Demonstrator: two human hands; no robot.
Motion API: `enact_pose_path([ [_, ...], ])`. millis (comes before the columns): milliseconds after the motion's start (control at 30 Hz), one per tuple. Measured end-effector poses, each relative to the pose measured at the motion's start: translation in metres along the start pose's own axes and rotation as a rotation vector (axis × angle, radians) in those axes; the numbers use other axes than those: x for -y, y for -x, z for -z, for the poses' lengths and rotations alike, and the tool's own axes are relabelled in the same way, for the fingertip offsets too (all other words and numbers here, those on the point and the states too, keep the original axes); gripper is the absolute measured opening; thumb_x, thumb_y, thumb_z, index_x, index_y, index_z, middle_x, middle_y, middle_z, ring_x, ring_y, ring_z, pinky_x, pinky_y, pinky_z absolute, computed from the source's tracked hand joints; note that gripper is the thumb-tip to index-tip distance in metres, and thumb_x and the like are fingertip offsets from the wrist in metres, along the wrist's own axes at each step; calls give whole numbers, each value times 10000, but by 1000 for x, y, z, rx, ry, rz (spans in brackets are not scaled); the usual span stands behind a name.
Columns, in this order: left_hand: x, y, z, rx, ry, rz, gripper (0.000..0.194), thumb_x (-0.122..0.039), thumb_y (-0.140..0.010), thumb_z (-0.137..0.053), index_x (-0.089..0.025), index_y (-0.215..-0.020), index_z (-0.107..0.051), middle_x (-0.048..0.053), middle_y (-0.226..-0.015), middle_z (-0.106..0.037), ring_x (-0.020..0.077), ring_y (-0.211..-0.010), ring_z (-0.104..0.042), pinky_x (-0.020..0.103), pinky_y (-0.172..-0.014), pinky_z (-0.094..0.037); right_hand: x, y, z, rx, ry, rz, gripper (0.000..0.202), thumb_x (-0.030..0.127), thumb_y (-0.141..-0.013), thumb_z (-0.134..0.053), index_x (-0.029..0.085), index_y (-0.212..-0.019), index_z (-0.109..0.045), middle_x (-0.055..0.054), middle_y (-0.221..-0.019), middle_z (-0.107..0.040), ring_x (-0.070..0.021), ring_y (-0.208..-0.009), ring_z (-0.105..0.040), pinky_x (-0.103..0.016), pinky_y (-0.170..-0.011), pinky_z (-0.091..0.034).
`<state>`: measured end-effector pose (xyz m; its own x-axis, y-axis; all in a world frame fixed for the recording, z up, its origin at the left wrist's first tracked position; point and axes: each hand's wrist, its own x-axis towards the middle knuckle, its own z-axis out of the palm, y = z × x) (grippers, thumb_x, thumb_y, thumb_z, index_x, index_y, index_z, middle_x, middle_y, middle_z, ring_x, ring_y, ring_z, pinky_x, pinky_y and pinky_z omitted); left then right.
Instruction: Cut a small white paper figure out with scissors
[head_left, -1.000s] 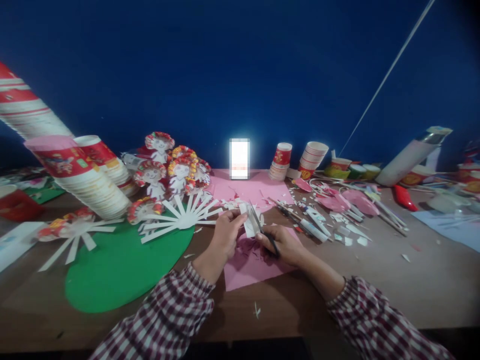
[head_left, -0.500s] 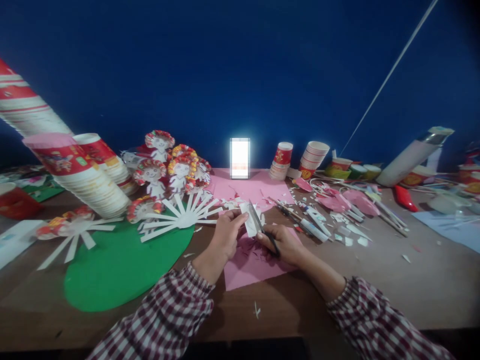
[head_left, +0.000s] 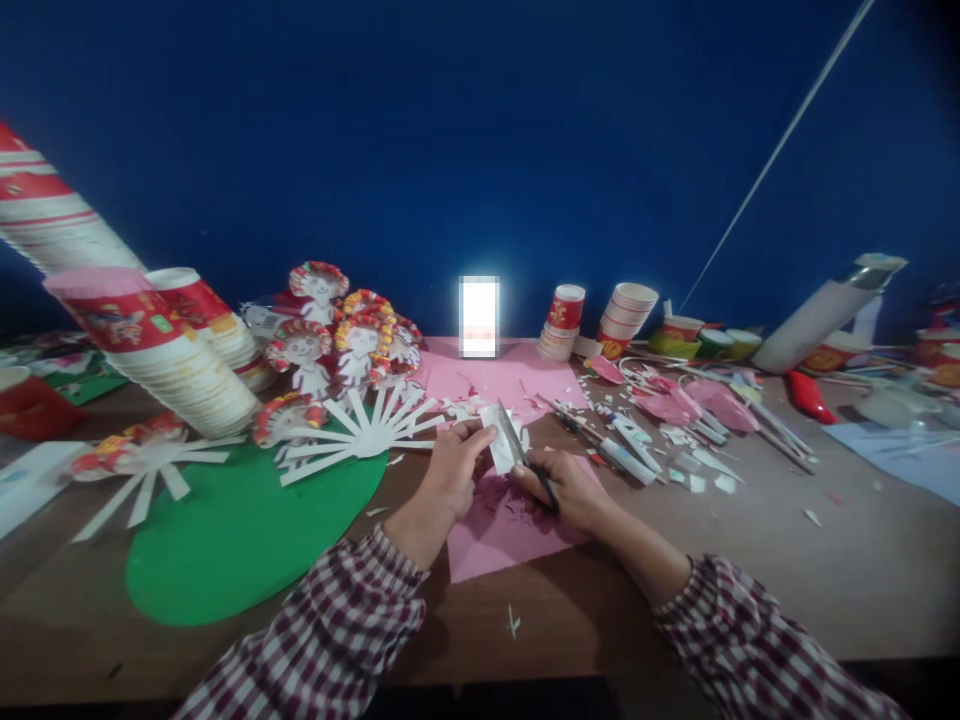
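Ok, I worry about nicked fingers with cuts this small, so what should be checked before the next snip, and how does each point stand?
1. Left hand grips the white paper piece: ok, pinched at its left edge.
2. Right hand holds the scissors: ok, blades point up into the piece.
3. Left fingertips apart from the blades: cannot tell, they sit very near and the view is small.
4. Pink sheet lies under the hands to catch scraps: ok.
5. Blades open or closed: cannot tell.
6. Glue tubes and cut-paper fan apart from the hands: ok.
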<state>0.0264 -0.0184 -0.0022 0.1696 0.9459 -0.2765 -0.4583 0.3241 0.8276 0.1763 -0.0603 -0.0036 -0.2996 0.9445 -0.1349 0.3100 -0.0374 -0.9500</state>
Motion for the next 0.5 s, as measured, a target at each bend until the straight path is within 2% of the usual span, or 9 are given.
enact_pose_path([
  [267,-3,2,-2,-15,-5,-7,212,-222,-601,-759,-160,-720,-596,-30,-535,-583,101,-434,-506,232,-446,-384,10,3,4,-73,184,58,364,468,-828,-567,199,-604,-467,12,-483,-533,-112,-394,-510,-187,-360,-383],
  [500,-2,0,-1,-9,-13,-39,253,-250,-590,-772,-146,-747,-601,-19,-542,-599,108,-429,-523,232,-442,-388,0,0,2,2,-12,-6,350,519,-803,-584,197,-702,-488,36,-514,-530,-114,-379,-522,-195,-331,-411],
])
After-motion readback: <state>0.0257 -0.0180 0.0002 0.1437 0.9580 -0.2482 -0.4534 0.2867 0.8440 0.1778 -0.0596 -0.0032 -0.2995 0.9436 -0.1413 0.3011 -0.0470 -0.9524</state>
